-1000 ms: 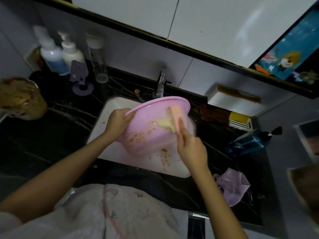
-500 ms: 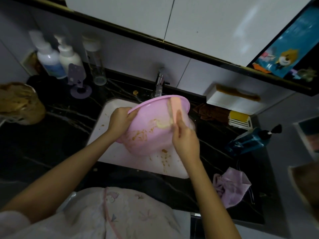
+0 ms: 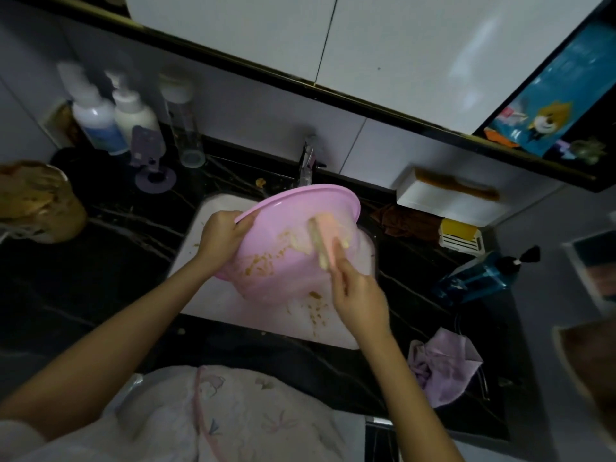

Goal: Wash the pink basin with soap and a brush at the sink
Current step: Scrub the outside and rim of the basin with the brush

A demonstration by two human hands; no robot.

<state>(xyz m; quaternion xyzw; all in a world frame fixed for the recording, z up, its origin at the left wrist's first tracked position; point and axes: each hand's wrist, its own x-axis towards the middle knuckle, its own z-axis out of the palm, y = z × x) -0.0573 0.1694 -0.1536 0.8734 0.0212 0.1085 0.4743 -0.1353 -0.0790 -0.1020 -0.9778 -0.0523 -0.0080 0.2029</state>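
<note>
- Your left hand (image 3: 221, 233) grips the left rim of the pink basin (image 3: 263, 228). The fingers curl over the edge, and their tips are hidden behind it.
- The basin hangs tilted over the white sink (image 3: 230, 308), rim uppermost and just in front of the faucet (image 3: 306, 161). You cannot tell whether the brown-smeared wall facing you is its inside or its outside.
- Your right hand (image 3: 358, 291) holds the brush (image 3: 325, 235) with the fingers closed round its lower end and one finger laid along its pink back. The handle is buried in your palm.
- The pale bristles press against the basin wall among yellowish smears. Motion blur hides where the bristles end and the residue begins.
- Brown crumbs dot the sink floor below the basin. The basin covers the drain.
- On the black counter (image 3: 116, 248) at back left stand two white pump bottles (image 3: 96, 125), a clear bottle (image 3: 181, 121) and a purple stand (image 3: 150, 155). Their labels are unreadable.
- A brown, blurred mass (image 3: 36, 201) at the left edge is cut off and cannot be identified.
- To the right of the sink lie a brown cloth (image 3: 410, 221), a yellow block in a white dish (image 3: 458, 233), a blue bottle (image 3: 480, 278) on its side and a lilac cloth (image 3: 443, 365). Whether the yellow block is soap cannot be told.
- Both of your forearms run out of the bottom of the frame, over a pale patterned garment (image 3: 200, 418).
</note>
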